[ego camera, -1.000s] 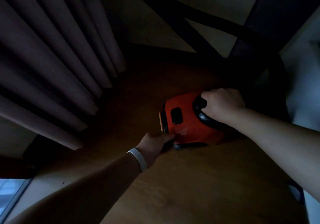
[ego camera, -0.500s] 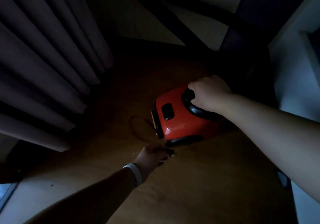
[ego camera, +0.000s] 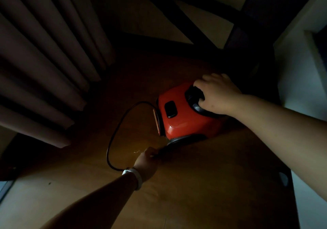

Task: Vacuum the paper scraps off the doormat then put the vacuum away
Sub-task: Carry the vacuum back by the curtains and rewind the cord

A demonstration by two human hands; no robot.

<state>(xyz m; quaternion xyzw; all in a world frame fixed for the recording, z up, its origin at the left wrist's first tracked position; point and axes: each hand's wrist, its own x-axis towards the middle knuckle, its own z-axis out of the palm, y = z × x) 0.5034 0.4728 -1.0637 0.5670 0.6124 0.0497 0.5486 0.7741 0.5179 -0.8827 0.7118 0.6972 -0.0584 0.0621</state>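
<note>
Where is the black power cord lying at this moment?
In the head view, the power cord loops over the wooden floor between the curtain and the red vacuum, ending at the left hand.

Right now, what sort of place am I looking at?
Likely a dim room in a home: a wooden floor, long pleated curtains hanging on the left, and a red canister vacuum on that floor.

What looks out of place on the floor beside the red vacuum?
A black cord loops loose over the wooden floor from the vacuum round to the left hand. A pale scrap lies by that hand. Nothing looks damaged.
</note>
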